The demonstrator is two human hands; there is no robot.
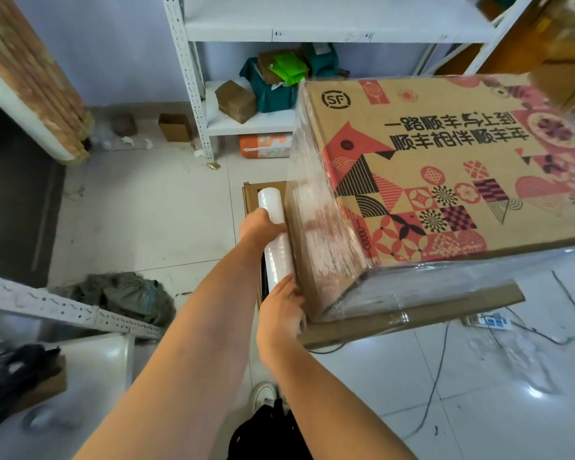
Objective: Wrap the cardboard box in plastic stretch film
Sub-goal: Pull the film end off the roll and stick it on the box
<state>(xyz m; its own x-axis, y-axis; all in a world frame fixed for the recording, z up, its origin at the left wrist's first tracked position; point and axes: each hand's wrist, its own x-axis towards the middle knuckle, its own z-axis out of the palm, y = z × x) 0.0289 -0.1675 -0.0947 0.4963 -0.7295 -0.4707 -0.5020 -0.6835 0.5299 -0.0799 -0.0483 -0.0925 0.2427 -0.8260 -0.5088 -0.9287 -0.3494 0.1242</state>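
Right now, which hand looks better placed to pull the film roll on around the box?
Probably the left hand: it grips the stretch film roll near its far end. The right hand sits at the roll's near end, against the cardboard box corner.

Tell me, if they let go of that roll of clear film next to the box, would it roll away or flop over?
The film roll is a smooth cylinder, so it would probably roll if laid on the tiled floor. It looks stiff, staying straight between the left hand and right hand. The sheet stretched onto the cardboard box is thin and wrinkled, likely limp and clingy.
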